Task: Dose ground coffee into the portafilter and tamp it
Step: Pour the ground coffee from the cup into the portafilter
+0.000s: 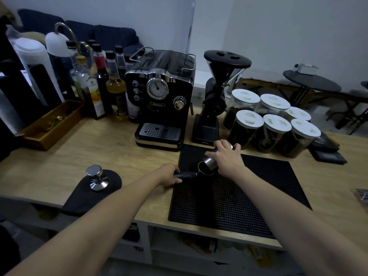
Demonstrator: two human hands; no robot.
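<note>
We stand at a small coffee bar: a wooden counter (pixel 111 148) carries an espresso machine (pixel 159 96), a grinder (pixel 215 96), syrup bottles (pixel 103 80) left and bean jars (pixel 274 124) right; a sofa (pixel 111 36) and round table (pixel 310 82) sit far behind.

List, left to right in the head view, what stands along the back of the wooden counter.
Wooden tray → syrup bottles → espresso machine → coffee grinder → white-lidded jars → black scale.
</note>
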